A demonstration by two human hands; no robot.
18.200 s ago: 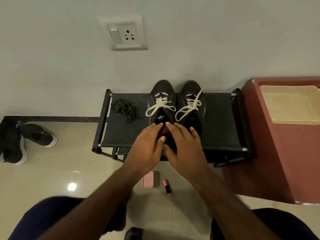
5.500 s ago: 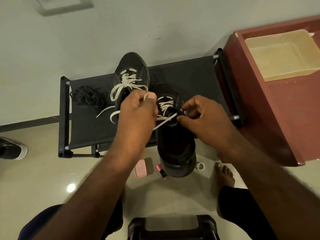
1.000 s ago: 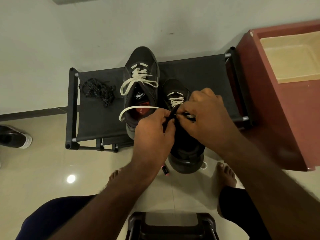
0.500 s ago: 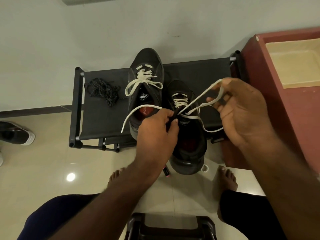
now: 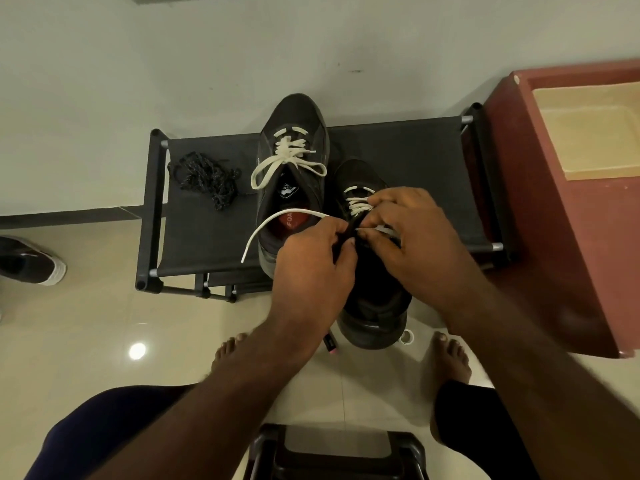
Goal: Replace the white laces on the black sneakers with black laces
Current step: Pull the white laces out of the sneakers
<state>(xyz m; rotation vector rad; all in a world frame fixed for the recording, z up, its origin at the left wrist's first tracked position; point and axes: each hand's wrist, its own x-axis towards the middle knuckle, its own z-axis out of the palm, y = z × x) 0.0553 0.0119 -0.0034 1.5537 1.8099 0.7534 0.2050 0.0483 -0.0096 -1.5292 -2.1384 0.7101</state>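
Step in hand, by the look of it: unthreading the flat white lace (image 5: 356, 203) from the near black mesh sneaker (image 5: 375, 306), which sat w/ its toe on the black fabric-topped metal rack (image 5: 415, 161) & its heel hanging off the front edge. The left hand (image 5: 311, 271) had fingers curled, pinching what seemed the shoe's eyelet edge, w/ one freed lace end arcing out to the left. The right hand (image 5: 419, 244) pinched the lace just beside it, at the nearest threaded row. Several crossings toward the toe were not yet out, so this shoe was prob. under halfway unlaced. The way to do it well was to hold the left pinch firm as an anchor, b/c the overhanging heel could tip the shoe off. Each crossing wanted loosening from its middle, not a yank on the end, working row by row toward the toe & alternating sides. The far black sneaker (image 5: 294, 109), just beside the near one, was fully laced in white. The tangled bundle of black speckled laces (image 5: 204, 178) lay on the rack's left part, apart from both shoes, & would prob. need untangling before threading.
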